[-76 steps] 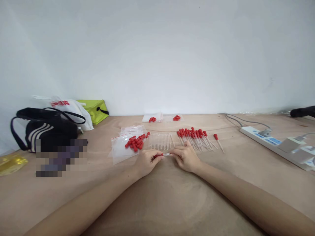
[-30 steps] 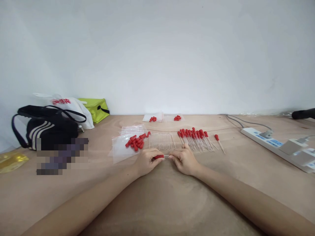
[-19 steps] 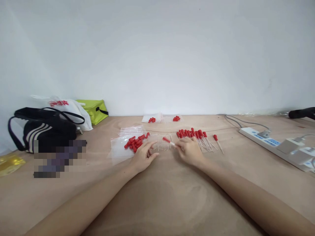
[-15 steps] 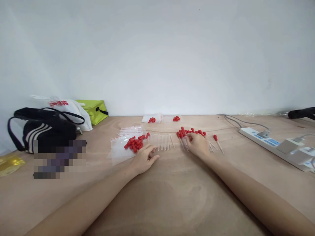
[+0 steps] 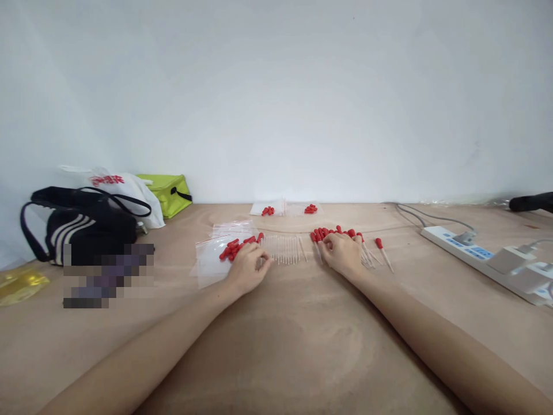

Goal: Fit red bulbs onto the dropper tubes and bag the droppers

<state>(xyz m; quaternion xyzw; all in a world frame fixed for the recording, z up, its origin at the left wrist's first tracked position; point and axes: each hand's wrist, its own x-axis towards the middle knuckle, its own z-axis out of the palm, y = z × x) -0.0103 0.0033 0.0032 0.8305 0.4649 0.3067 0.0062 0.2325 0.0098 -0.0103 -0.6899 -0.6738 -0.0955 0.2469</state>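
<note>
My left hand [image 5: 248, 268] is over the near right side of a pile of red rubber bulbs [image 5: 231, 249], its fingers curled and thumb tip close to them; whatever they pinch is hidden. The bulbs lie on clear zip bags [image 5: 207, 271]. Just right of this hand is a row of thin clear tubes [image 5: 283, 249]. My right hand [image 5: 343, 252] rests at a heap of droppers with red bulbs [image 5: 319, 234], fingers bent and pressed together, their tips hiding anything held. One dropper [image 5: 379, 245] lies apart to its right.
Two more bags with red bulbs [image 5: 268, 211] and tubes lie by the wall. A black bag [image 5: 86, 225], a white bag [image 5: 140, 199] and a green bag [image 5: 166, 193] stand left. On the right is a white power strip [image 5: 453, 248] with plugs and cables.
My left hand has moved slightly up and left, closer over the red bulbs, and its fingers have curled in. My right hand has shifted slightly left and down beside the droppers.
</note>
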